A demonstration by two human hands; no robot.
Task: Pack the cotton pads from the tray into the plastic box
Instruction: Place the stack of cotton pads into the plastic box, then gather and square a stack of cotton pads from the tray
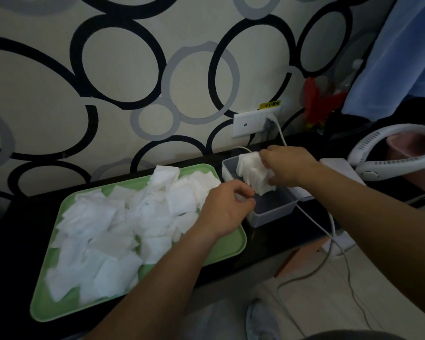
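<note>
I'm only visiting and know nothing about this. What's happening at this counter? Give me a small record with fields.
surface: black counter
tray: green tray, covered with loose cotton pads
box: clear plastic box, just right of the tray
right hand: right hand grips a stack of pads at the box's far end
left hand: left hand, fingers curled at the box's near left rim; unclear if it holds anything
cable: white cable passes the box's right side
progress: most pads lie on the tray

Wall socket (245, 125), blue cloth (402, 57), perhaps a white neck fan (390, 153)
</note>
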